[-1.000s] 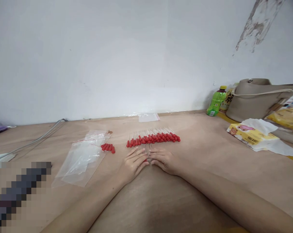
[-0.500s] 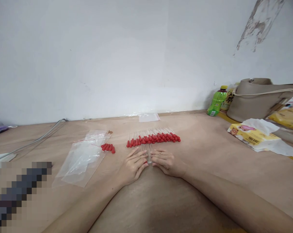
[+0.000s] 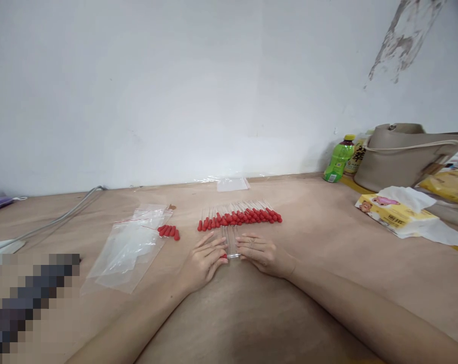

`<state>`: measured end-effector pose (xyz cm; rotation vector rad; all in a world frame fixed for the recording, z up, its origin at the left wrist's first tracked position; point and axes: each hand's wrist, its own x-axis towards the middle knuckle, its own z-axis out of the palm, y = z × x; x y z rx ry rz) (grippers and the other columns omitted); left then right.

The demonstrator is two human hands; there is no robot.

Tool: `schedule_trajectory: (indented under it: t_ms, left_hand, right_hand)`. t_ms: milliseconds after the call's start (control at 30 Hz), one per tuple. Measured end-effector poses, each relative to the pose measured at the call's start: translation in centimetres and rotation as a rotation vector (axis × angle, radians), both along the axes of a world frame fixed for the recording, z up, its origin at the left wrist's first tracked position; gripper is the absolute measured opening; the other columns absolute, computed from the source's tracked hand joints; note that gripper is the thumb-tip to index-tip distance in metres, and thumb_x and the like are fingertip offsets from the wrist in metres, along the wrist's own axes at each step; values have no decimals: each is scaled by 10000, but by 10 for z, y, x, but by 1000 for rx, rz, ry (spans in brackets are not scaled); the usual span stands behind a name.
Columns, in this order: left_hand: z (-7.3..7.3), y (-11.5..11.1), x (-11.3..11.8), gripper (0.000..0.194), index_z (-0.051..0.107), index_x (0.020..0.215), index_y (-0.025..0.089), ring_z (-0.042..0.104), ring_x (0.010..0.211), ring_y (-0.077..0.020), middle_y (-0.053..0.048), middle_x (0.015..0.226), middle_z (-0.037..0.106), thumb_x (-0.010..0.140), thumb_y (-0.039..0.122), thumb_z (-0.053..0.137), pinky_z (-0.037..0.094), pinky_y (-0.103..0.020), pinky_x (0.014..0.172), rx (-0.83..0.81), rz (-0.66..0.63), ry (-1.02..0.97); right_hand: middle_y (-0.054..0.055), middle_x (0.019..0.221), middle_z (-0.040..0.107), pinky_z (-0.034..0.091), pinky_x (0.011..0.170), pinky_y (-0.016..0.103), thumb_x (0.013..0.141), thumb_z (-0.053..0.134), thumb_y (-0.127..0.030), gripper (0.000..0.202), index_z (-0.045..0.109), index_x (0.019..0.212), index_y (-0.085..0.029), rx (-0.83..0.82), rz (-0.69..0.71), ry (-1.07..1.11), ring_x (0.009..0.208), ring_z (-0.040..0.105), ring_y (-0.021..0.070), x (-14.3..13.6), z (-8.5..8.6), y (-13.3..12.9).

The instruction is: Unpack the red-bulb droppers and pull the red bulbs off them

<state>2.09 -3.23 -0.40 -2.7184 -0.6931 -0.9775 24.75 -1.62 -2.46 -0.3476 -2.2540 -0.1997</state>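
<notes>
Between my hands lie several clear glass tubes (image 3: 231, 242) side by side on the brown-covered table. My left hand (image 3: 204, 260) is closed on a red rubber bulb (image 3: 224, 256) at the near left end of these tubes. On their right side, my right hand (image 3: 261, 253) has its fingers pressed together against the tubes. Just beyond is a row of droppers with red bulbs (image 3: 238, 217), their thin clear tubes pointing to the wall. Several loose red bulbs (image 3: 169, 231) lie to the left, beside clear zip bags (image 3: 126, 250).
A yellow tissue pack (image 3: 398, 212), a green bottle (image 3: 339, 159) and a beige bag (image 3: 392, 156) stand at the right. A grey cable (image 3: 67, 215) runs along the left. Another clear bag (image 3: 232, 185) lies by the wall.
My left hand has moved slightly left and down, and more of the red bulb at its fingertips shows. The gap between my hands is a little wider.
</notes>
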Motion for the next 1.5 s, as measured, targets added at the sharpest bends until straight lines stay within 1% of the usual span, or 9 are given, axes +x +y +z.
schedule_trajectory:
  t_ms: [133,333,433,533,667,767,1000,1267,1500]
  left_hand:
    - [2,1,-13,119,589,884,177,572,1032,-192,-51,942,676,845,174,477,388,-430,969,-42,101,-60]
    - [9,7,-23,136,621,896,210,585,834,-156,-44,902,620,832,235,505,487,-294,734,-35,276,-218]
    - [16,23,-36,211,630,950,193,551,815,-164,-57,863,552,832,252,465,479,-288,699,-63,474,-302]
    - [31,41,-65,297,637,972,148,530,899,-215,-85,841,534,808,239,406,465,-327,746,-125,711,-327]
    - [53,53,-105,373,591,1056,172,579,760,-208,-42,750,587,742,313,446,461,-319,688,-398,928,-273]
    - [58,54,-122,413,555,1044,189,598,687,-180,-22,799,631,689,395,509,456,-286,638,-536,945,-275]
    - [41,62,-134,394,562,831,176,615,675,-185,-32,755,654,588,485,582,462,-275,615,-642,923,-254]
    - [42,58,-132,334,619,724,183,619,697,-214,-27,685,661,577,481,583,432,-272,600,-732,981,-165]
    - [40,56,-126,348,626,765,182,615,698,-204,-27,722,664,609,489,582,427,-274,623,-721,960,-214]
  right_hand:
    - [71,984,655,448,915,355,855,450,-141,213,567,1031,-164,-57,-39,81,1046,551,159,8,3,5]
    - [49,733,646,420,700,320,849,477,-239,204,631,972,-187,-141,-444,122,705,550,155,14,6,8]
    - [71,776,626,385,678,308,854,422,-205,261,606,1036,-170,-193,-533,87,722,522,165,12,3,9]
    - [58,779,620,354,665,301,816,427,-155,265,586,1028,-166,-243,-566,69,724,515,168,10,2,10]
    - [33,697,608,313,648,294,782,461,-156,156,586,876,-165,-283,-597,40,692,510,166,7,4,10]
    - [25,667,606,293,648,292,780,461,-153,129,583,818,-173,-266,-584,24,680,514,161,4,6,8]
    - [44,737,642,300,702,312,810,476,-216,140,610,824,-177,-228,-546,-5,727,516,169,-6,8,1]
    - [62,801,635,300,766,345,789,533,-426,289,621,916,-182,-273,-462,-77,814,502,193,-8,13,-3]
    - [60,812,620,295,795,366,768,534,-487,397,608,1015,-186,-297,-453,-138,840,499,198,-7,17,-5]
